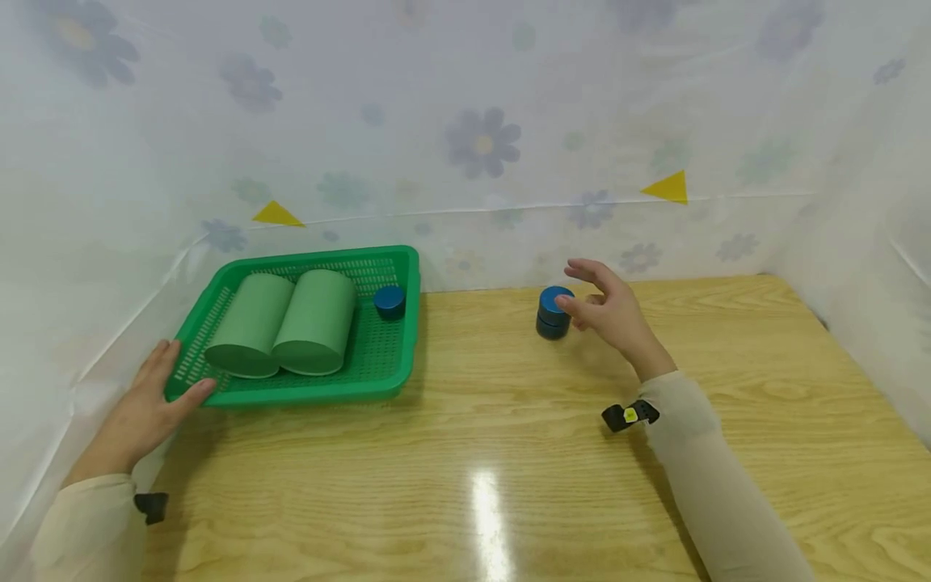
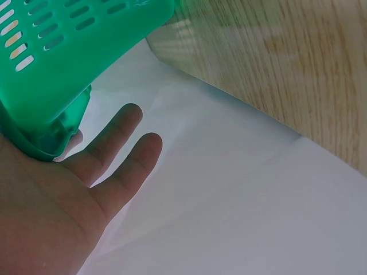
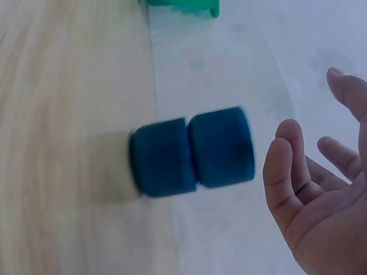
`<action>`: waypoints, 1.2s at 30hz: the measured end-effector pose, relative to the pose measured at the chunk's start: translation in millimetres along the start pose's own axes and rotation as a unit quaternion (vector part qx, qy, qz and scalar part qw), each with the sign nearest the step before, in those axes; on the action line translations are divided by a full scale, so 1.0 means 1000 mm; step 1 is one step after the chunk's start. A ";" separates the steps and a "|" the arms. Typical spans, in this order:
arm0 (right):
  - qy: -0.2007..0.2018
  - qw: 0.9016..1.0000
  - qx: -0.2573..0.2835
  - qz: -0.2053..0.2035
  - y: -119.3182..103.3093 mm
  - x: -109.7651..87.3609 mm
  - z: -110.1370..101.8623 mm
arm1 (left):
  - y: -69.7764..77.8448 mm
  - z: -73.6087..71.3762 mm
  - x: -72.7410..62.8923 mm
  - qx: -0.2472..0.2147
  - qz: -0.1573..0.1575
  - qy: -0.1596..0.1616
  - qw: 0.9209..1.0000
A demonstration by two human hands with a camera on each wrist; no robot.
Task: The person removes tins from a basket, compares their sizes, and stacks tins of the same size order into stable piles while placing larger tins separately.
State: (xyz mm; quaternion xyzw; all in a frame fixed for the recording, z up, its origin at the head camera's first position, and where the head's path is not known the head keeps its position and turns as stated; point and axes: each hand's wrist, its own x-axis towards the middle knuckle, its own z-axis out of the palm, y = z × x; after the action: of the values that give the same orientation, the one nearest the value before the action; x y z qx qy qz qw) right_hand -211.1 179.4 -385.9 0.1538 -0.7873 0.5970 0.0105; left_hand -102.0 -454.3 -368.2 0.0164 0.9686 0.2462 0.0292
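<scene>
Two blue round discs [image 1: 554, 311], like small lidded tins, stand stacked one on the other on the wooden table. My right hand [image 1: 614, 315] hovers just right of the stack, fingers parted and lightly bent, holding nothing. The right wrist view shows a gap between the fingers and the stack [image 3: 192, 152]. At the near left corner of a green plastic basket [image 1: 291, 396], my left hand [image 1: 145, 408] touches the rim with fingers spread. Inside the basket lie two pale green cylinders [image 1: 250, 323] side by side, with a similar blue disc [image 1: 389, 301] to their right.
A white curtain [image 1: 407, 178] with flower prints hangs behind the wooden table [image 1: 436, 453] and along both sides. Two yellow triangles [image 1: 665, 187] show on it. Close to my left hand, the table edge meets the white sheet [image 2: 229, 189].
</scene>
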 end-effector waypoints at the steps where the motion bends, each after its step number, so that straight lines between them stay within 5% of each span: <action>1: -0.001 1.000 -0.001 -0.008 -0.004 0.000 0.002 | 0.000 0.000 0.000 0.000 0.000 -0.001 1.000; 23: -0.079 0.995 0.012 -0.062 -0.063 0.028 0.090 | -0.002 0.000 0.000 0.003 0.001 0.003 1.000; 36: -0.111 0.989 -0.004 -0.094 -0.080 0.052 0.144 | -0.001 0.002 0.002 0.006 0.004 0.009 1.000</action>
State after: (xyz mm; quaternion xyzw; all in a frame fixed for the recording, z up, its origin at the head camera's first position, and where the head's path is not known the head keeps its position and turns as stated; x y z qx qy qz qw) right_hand -216.3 12.1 -342.4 0.2922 -0.7684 0.5690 -0.0204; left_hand -103.7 -453.9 -370.2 0.0184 0.9701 0.2411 0.0192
